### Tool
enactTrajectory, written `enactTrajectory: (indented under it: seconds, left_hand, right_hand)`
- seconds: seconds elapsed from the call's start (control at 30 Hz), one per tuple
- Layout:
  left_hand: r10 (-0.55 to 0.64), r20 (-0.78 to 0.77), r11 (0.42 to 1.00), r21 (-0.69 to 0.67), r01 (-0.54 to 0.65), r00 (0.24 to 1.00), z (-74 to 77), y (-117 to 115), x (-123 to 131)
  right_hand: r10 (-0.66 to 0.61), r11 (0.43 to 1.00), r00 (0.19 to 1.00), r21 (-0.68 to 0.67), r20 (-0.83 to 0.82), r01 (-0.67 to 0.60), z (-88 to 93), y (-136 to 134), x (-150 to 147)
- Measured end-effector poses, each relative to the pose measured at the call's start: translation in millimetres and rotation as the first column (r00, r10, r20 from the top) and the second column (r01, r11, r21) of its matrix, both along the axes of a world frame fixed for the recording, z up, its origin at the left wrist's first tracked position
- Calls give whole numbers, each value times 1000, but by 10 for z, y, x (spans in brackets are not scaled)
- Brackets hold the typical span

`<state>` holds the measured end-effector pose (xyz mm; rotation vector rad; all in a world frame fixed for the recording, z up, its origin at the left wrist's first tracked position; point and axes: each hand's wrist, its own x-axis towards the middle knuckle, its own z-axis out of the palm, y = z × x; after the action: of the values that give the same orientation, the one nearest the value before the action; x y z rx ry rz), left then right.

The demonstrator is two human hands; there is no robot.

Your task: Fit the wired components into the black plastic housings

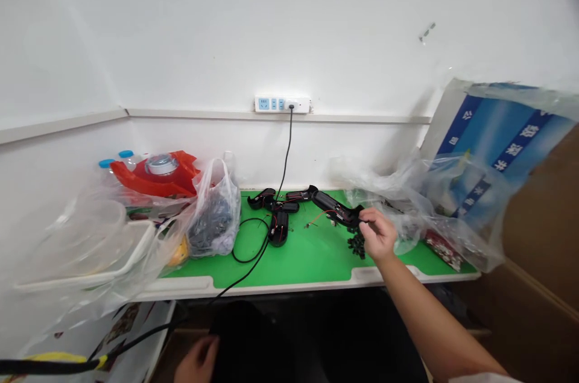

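Basically, black plastic housing point(337, 209) clamped in the right hand point(379, 234), right over a green mat point(307, 265).

Closest in, left hand point(198, 361) low at the bottom edge beside a dark cloth point(253, 341), grip impossible to tell from this view; right fingers pressed together on the housing's end, red wires showing along its open side; just under that, a heap of small black bits point(356, 245); farther along the mat, more black housings point(278, 227) and a looped black cable point(248, 241); off left, a white carrier bag point(214, 211) stuffed with dark parts, then a red bag point(154, 177); off right, a blue-printed box point(497, 132) in clear plastic; highest up, a white power strip point(283, 104) on the wall.
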<state>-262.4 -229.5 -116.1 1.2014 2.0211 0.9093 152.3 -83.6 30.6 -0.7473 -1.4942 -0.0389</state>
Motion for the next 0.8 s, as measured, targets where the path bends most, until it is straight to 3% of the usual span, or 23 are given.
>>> enactTrajectory:
  seconds: [0.03, 0.1, 0.17, 0.27, 0.3, 0.37, 0.43, 0.47, 0.53, 0.6, 0.67, 0.7, 0.77, 0.8]
  left_hand:
    - [-109, 137, 994, 44, 104, 985, 146, 114, 204]
    - [-320, 414, 947, 130, 293, 852, 527, 328, 694]
    - [-426, 693, 896, 237, 375, 581, 956, 520, 1197]
    - [-463, 874, 773, 317, 549, 149, 1498, 799, 1782]
    - [-454, 890, 709, 331, 623, 44, 1622, 894, 1917]
    - [-444, 892, 580, 357, 732, -83, 1781, 1084, 2119]
    - [-462, 878, 502, 375, 779, -125, 1844, 1264, 2271]
    - [-478, 869, 491, 383, 782, -126, 1852, 1349, 2342]
    - [-523, 847, 528, 412, 743, -97, 1836, 1507, 2488]
    - [-574, 818, 621, 462, 633, -34, 1781, 1652, 2635]
    - [-610, 790, 711, 516, 477, 55, 1684, 1785, 2760]
    - [-612, 785, 743, 529, 410, 97, 1620, 1846, 2806]
    - [-583, 795, 794, 514, 324, 166, 1480, 1951, 2857]
    - [-558, 808, 815, 492, 305, 189, 1413, 1992, 2862]
  right_hand:
    - [44, 999, 999, 5, -19, -44, 67, -17, 45]
    - [120, 993, 992, -15, -33, -120, 200, -57, 116]
    - [181, 980, 983, -75, -23, -182, 324, -98, 160]
    - [289, 941, 953, -210, 90, -266, 486, -142, 198]
    - [335, 921, 930, -261, 149, -290, 536, -149, 212]
    - [409, 886, 882, -335, 235, -321, 630, -149, 256]
    - [409, 882, 880, -351, 241, -314, 698, -131, 329]
    - [370, 895, 905, -340, 209, -287, 710, -117, 374]
    - [239, 926, 969, -314, 63, -208, 665, -88, 469]
    - [93, 917, 983, -372, -160, -147, 506, -67, 544]
    - [2, 817, 927, -534, -375, -217, 252, -67, 572]
    - [-19, 726, 889, -617, -458, -303, 107, -76, 563]
    - [-27, 547, 808, -686, -588, -480, -167, -101, 503]
    - [-42, 507, 781, -687, -623, -521, -278, -114, 458]
